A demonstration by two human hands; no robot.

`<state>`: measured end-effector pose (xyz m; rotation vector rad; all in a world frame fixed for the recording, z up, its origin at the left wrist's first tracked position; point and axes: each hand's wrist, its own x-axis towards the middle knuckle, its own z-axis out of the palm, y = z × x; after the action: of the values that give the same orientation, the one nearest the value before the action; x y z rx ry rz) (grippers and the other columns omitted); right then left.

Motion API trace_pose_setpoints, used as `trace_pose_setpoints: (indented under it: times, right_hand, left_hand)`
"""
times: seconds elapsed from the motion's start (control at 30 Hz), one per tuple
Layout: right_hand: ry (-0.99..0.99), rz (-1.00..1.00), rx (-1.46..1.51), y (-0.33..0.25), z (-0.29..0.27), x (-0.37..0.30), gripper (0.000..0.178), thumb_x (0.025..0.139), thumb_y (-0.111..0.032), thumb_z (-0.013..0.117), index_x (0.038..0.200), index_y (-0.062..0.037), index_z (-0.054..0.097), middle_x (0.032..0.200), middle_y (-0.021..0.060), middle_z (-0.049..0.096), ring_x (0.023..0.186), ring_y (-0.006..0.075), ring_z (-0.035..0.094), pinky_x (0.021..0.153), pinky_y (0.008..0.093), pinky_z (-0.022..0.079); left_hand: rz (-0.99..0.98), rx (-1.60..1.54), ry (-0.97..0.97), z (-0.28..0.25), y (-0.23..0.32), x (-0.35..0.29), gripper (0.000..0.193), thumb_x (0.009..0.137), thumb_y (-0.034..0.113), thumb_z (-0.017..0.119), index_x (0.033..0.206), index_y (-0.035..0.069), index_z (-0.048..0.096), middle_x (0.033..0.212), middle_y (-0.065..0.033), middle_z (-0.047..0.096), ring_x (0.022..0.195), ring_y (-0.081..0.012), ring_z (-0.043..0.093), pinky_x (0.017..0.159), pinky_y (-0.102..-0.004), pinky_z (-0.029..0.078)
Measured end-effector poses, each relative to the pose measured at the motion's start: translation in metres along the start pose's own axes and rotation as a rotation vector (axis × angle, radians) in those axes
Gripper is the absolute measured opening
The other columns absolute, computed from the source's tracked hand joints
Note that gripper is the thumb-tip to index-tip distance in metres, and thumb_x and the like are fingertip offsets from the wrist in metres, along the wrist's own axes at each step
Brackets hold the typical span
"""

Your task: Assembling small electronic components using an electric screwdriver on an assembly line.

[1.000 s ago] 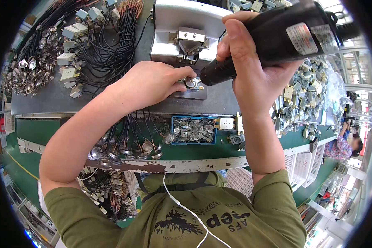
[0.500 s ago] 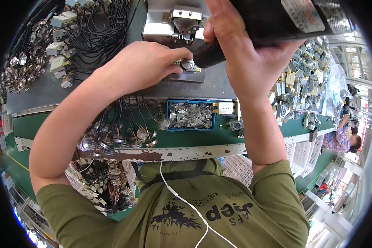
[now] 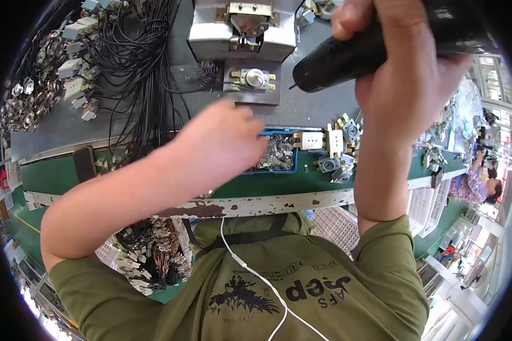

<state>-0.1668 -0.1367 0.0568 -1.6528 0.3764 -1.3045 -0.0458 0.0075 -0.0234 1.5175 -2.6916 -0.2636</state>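
A black electric screwdriver (image 3: 338, 63) lies in the closed grasp of my right hand (image 3: 401, 74). Its bit tip points left, apart from a small thermostat-like part (image 3: 253, 78) with a round metal top and brass tabs. That part sits on a metal fixture block (image 3: 261, 98) with neither hand touching it. Nearer to me, my left hand (image 3: 227, 136) hovers over the left portion of a blue tray (image 3: 295, 162) of small metal pieces. Motion smears its fingers, so I cannot make out whether they hold anything.
A steel machine housing (image 3: 210, 40) stands behind the block. Black cables (image 3: 153, 85) with pale connector blocks and round metal caps (image 3: 25, 91) cover the left. Several similar switch-like parts (image 3: 334, 141) lie right of the tray. A person (image 3: 472, 184) is at far right.
My left hand has come off the part on the block and moved toward me, over the tray. The screwdriver has drawn back to the right, away from the part.
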Motion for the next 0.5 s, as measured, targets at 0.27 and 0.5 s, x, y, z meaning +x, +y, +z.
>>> trace_pose_setpoints:
  times: [0.27, 0.5]
  right_hand:
    - [0.277, -0.006, -0.1, -0.028, 0.026, 0.007, 0.026, 0.097, -0.019, 0.072, 0.109, 0.0026, 0.063, 0.066, 0.0058, 0.062, 0.052, 0.0144, 0.06, 0.05, 0.0273, 0.049]
    - [0.226, -0.064, 0.08, -0.009, 0.045, 0.02, 0.023, 0.097, -0.012, 0.072, 0.112, 0.0022, 0.06, 0.071, 0.0074, 0.064, 0.055, 0.0147, 0.062, 0.052, 0.0279, 0.051]
  left_hand:
    - [0.033, 0.114, -0.047, 0.022, 0.011, -0.003, 0.01, 0.079, 0.018, 0.067, 0.088, 0.013, 0.067, 0.084, 0.0021, 0.061, 0.091, -0.0165, 0.06, 0.078, -0.0315, 0.045]
    - [0.002, -0.176, 0.041, 0.012, 0.01, 0.0, 0.014, 0.082, 0.015, 0.065, 0.093, 0.008, 0.06, 0.079, -0.0046, 0.062, 0.078, -0.0233, 0.066, 0.075, -0.0372, 0.05]
